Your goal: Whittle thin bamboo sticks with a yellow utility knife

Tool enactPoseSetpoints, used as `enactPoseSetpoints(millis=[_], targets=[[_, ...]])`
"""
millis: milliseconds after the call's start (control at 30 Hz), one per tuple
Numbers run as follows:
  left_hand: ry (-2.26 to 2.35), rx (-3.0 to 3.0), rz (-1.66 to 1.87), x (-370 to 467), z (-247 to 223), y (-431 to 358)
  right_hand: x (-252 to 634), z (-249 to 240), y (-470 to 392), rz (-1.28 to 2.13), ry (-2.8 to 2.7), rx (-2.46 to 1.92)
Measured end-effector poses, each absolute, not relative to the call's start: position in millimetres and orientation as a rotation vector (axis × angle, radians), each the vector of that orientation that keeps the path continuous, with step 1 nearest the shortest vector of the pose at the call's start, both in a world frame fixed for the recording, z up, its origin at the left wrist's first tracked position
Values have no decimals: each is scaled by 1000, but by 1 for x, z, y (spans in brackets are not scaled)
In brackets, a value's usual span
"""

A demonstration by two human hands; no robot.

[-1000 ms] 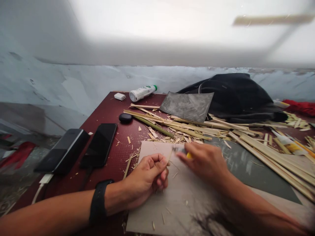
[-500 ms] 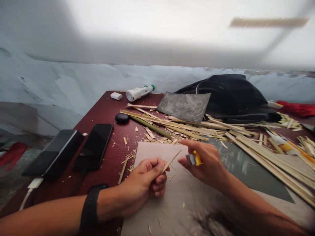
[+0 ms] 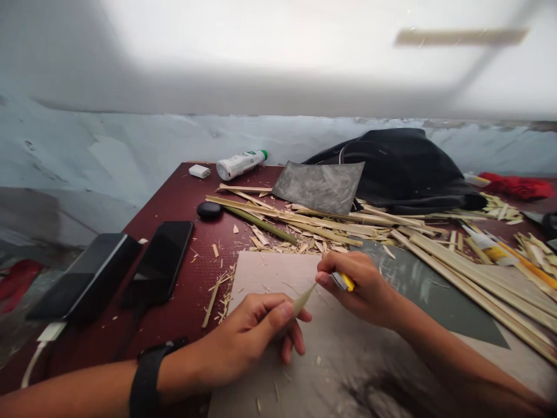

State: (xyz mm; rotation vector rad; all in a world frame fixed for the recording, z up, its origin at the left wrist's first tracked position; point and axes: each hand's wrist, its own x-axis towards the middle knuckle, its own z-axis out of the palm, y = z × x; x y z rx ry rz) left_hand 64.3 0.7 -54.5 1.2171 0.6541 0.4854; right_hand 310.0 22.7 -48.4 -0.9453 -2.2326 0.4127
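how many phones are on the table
2, both dark and lying flat at the table's left edge. The thicker phone is farthest left with a white cable plugged in; the slimmer phone lies beside it, on its right.

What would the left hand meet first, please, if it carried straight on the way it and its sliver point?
Probably the right hand: the left hand aims its bamboo sliver up and right, and the tip sits just short of the thumb holding the yellow-handled knife. Depth is unclear.
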Motion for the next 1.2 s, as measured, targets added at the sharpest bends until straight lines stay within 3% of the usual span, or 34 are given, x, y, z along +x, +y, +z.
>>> enactPoseSetpoints(millis=[767,1000,1200], targets=[[522,951,609,67,-65,3,323,-41,25,410,-2260,-903],[574,828,754,70,-62,4,322,-45,15,528,-2442,-861],[666,863,779,70,-63,5,304,-46,4,429,-2637,-791]])
